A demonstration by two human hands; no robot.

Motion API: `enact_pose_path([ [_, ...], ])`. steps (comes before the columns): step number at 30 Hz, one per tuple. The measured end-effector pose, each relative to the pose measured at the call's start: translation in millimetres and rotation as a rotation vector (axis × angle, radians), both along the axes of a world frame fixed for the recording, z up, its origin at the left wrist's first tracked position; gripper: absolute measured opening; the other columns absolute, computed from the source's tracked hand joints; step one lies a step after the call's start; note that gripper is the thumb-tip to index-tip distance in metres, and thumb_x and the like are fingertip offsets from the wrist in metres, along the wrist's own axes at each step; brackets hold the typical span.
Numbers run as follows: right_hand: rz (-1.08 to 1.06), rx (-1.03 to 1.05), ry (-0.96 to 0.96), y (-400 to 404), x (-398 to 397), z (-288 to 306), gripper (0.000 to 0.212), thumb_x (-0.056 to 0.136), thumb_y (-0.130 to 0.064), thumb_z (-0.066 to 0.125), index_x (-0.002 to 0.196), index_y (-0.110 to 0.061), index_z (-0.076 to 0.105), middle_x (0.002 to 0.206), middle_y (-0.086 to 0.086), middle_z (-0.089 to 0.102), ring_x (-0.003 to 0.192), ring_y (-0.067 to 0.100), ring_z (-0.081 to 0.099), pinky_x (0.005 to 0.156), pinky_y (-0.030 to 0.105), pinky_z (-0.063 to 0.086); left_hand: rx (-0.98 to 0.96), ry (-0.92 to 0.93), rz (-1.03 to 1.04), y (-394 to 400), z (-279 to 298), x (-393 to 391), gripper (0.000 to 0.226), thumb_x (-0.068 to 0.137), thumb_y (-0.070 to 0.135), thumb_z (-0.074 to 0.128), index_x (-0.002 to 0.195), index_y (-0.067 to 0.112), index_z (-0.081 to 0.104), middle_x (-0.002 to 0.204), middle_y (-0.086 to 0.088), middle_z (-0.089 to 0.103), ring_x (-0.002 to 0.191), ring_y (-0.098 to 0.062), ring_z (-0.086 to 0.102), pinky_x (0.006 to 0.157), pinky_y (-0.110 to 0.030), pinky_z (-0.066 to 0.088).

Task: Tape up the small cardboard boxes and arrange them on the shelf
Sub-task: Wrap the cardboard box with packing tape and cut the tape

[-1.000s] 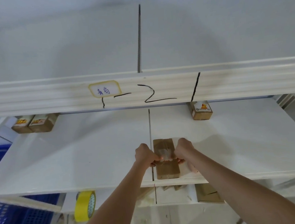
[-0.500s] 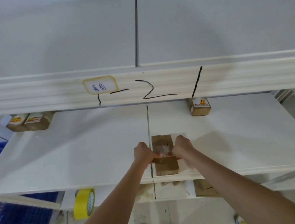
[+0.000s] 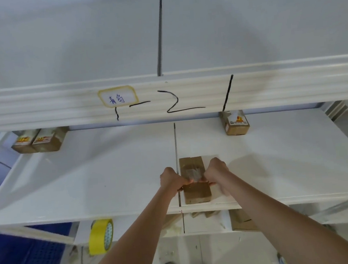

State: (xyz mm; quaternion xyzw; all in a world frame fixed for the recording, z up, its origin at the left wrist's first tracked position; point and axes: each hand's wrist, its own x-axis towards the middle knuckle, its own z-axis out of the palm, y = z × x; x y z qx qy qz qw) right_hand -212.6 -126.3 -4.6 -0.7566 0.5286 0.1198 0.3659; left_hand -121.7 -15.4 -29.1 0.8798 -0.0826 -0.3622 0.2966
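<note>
A small cardboard box (image 3: 195, 180) lay flat near the front edge of the white shelf (image 3: 102, 179), just right of the seam between its two boards, with a strip of clear tape (image 3: 193, 173) across its top. The left hand (image 3: 171, 179) and the right hand (image 3: 215, 171) flanked the box, fingers curled and thumbs seemingly pinching the tape down at its sides, though the blur made the exact grip hard to read. Judging by this, the box was mid-sealing and not yet placed. At the back of the shelf two taped boxes (image 3: 38, 140) stood side by side on the left and another box (image 3: 236, 122) on the right, so part of the arranging looked done. A yellow tape roll (image 3: 101, 236) and more cardboard (image 3: 241, 221) sat on the level below.
</note>
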Motion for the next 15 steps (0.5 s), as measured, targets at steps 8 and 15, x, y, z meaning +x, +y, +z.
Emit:
enact_pose_path([
  [8,-0.080,-0.105,-0.012,2.7,4.8,-17.1,0.016,0.090,-0.006,0.072,0.086,-0.008,0.056,0.087,0.009,0.063,0.071,0.021,0.064,0.049,0.026,0.053,0.015,-0.199,0.052,-4.9,-14.8,-1.7,0.048,0.074,0.026,0.090,0.074,0.017,0.043,0.076,-0.002,0.056,0.063,-0.011,0.053,0.045,-0.021,0.037],
  [15,0.042,-0.079,0.030,5.2,10.8,-3.9,0.022,0.088,-0.011,0.074,0.103,-0.006,0.060,0.090,0.008,0.064,0.069,0.019,0.064,0.042,0.026,0.046,-0.027,-0.161,0.099,2.9,-7.1,-8.7,0.038,0.077,0.033,0.088,0.084,0.008,0.059,0.082,-0.007,0.066,0.079,-0.022,0.070,0.065,-0.031,0.059],
])
